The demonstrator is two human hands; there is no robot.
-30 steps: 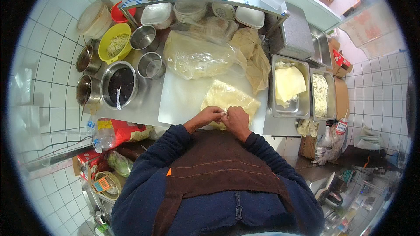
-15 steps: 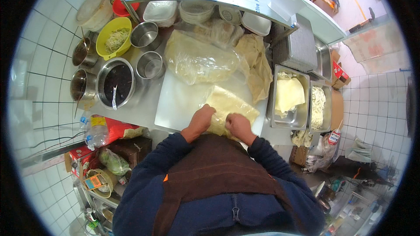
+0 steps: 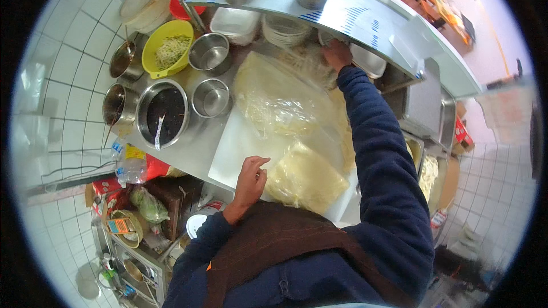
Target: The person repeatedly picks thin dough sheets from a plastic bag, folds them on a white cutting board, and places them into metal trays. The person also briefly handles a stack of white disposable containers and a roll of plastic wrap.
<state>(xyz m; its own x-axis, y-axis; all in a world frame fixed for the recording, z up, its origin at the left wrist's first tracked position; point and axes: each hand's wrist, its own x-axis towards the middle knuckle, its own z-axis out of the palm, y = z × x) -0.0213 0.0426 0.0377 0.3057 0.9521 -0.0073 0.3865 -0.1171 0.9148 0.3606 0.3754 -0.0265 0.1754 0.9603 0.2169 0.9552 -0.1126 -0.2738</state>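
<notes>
My left hand point(image 3: 251, 181) hovers over the near edge of the white cutting board point(image 3: 224, 158), holding nothing, its fingers loosely bent and apart. Just right of it lies a clear plastic bag point(image 3: 308, 178) with pale yellow sheets inside, which look like dough. Behind that, a larger plastic bag point(image 3: 279, 94) holds more pale yellow food. My right arm stretches far forward, and my right hand point(image 3: 338, 55) is under the raised shelf, at a round patterned container point(image 3: 331, 36) and crumpled clear plastic point(image 3: 308, 60). Its fingertips are hard to make out, so any grip there is unclear.
Left stand a yellow colander point(image 3: 149, 57) of sprouts, a steel bowl point(image 3: 184, 115) of dark liquid with a spoon, and two steel pots point(image 3: 211, 98). Overhead runs a metal shelf point(image 3: 365, 20) with lidded pots. Steel trays point(image 3: 448, 179) are at the right, partly behind my arm.
Both hands have left the smaller bag. My right hand has gone forward under the shelf; my left has drawn slightly left and back. The view has shifted and turned.
</notes>
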